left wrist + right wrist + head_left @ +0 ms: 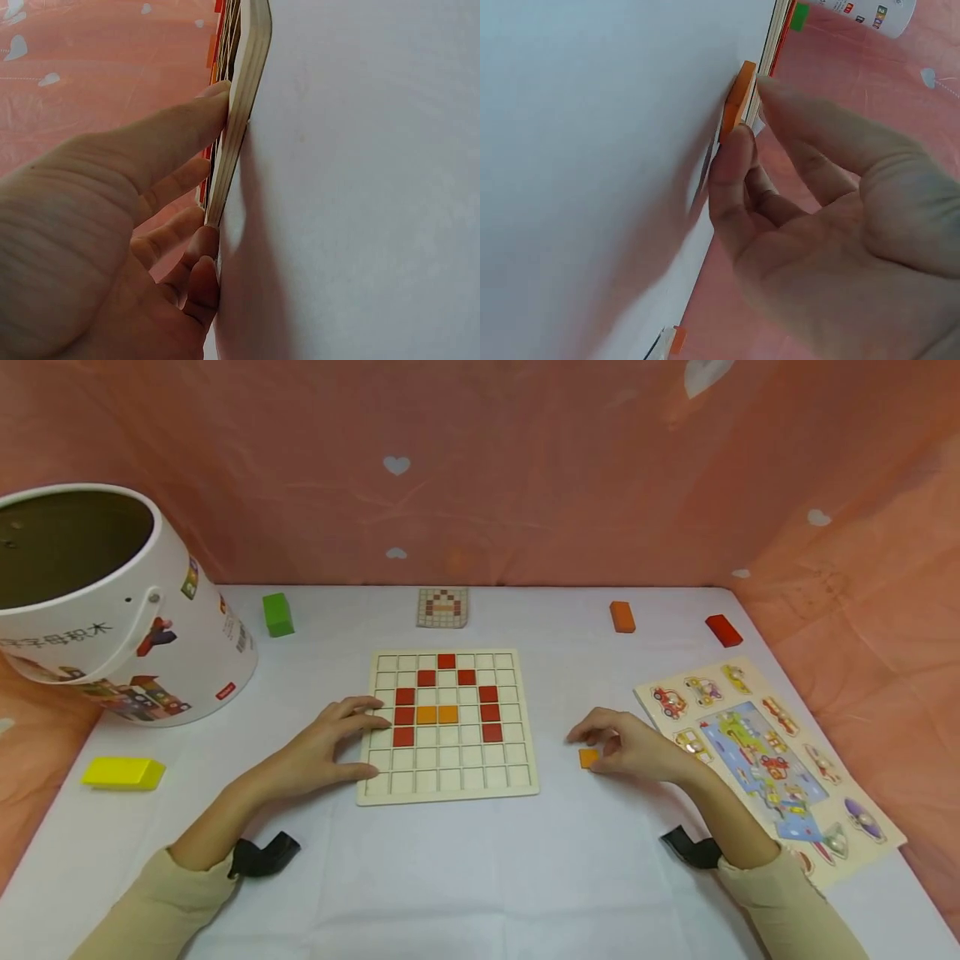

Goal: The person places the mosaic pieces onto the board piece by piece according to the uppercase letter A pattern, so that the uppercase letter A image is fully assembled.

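A wooden grid board (450, 781) lies at the table's centre, with red tiles (403, 717) forming an arch and two orange tiles (437, 714) inside it. My left hand (369, 743) rests on the board's left edge, fingers stretched over the frame and thumb against the near rim. In the left wrist view those fingers (187, 127) press on the board's edge (247, 82). To the right of the board my right hand (591, 746) pinches a small orange tile (588, 758) lying on the white tablecloth. In the right wrist view thumb and forefinger grip that tile (739, 101).
A white bucket (90, 602) stands at the far left, a yellow block (123, 772) in front of it. A green block (278, 614), a pattern card (442, 607), an orange block (622, 617) and a red block (723, 630) lie along the back. A vehicle puzzle (772, 760) lies right.
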### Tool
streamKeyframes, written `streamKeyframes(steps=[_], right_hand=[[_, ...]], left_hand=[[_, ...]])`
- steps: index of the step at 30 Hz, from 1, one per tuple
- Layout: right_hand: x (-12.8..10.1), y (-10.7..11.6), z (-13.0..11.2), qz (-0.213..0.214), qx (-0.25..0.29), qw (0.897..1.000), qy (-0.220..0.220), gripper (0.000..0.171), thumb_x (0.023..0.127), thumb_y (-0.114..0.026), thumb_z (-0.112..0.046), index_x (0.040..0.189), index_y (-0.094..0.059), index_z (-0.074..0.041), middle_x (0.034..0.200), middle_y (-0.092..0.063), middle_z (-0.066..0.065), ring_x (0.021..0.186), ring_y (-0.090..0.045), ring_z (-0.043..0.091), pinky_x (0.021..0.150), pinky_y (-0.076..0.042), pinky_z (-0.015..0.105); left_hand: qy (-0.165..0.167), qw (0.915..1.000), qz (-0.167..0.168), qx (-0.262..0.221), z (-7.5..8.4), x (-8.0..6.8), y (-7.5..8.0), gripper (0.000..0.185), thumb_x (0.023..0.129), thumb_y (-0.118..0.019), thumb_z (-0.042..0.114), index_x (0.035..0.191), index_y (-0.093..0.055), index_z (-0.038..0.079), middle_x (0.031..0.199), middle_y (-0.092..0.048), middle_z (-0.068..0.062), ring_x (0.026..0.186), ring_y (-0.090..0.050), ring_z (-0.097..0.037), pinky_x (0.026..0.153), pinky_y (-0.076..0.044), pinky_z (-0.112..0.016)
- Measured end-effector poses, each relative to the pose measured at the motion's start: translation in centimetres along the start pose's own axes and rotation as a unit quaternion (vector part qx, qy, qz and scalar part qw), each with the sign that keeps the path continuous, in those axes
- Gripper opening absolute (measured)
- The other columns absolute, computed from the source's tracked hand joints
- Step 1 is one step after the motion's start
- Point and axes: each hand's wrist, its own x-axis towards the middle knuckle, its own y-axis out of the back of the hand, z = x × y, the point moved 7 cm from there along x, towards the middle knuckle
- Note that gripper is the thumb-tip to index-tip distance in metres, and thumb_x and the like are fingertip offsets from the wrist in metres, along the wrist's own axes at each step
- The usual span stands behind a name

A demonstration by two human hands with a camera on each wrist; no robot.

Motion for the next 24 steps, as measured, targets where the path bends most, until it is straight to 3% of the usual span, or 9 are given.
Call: streamKeyframes(steps=[10,16,24], right_hand=[[0.5,-0.6,-0.4,-0.016,-0.041,0.999,0.015,0.025,0.084,-0.075,0.004,0.107,-0.070,-0.006,0.100,-0.065,0.003,0.087,-0.055,0.022,0.069,-0.044,0.025],[1.9,-0.8,-1.0,-0.045,-0.016,0.999,0.003,0.019,0.084,-0.074,0.005,0.101,-0.070,-0.004,0.085,-0.060,0.003,0.079,-0.054,0.020,0.066,-0.045,0.024],[5.9,-1.2,-2.8,-0.097,0.031,0.995,0.020,0.021,0.087,-0.069,0.007,0.108,-0.067,0.005,0.086,-0.062,0.007,0.080,-0.055,0.021,0.069,-0.048,0.024]], left_hand=[[-0.002,1.0000,0.002,-0.010,-0.2,-0.1,0.2,0.058,0.083,-0.082,0.029,0.134,-0.060,0.009,0.151,-0.038,-0.012,0.139,-0.029,-0.037,0.109,-0.027,-0.061],[-0.004,0.9999,0.005,-0.010,-0.2,-0.1,0.2,0.058,0.082,-0.083,0.027,0.133,-0.061,0.009,0.151,-0.038,-0.012,0.139,-0.029,-0.037,0.109,-0.027,-0.061],[-0.002,0.9999,0.001,-0.014,-0.1,-0.1,0.1,0.059,0.083,-0.083,0.028,0.134,-0.060,0.009,0.151,-0.038,-0.012,0.140,-0.028,-0.037,0.110,-0.026,-0.062]])
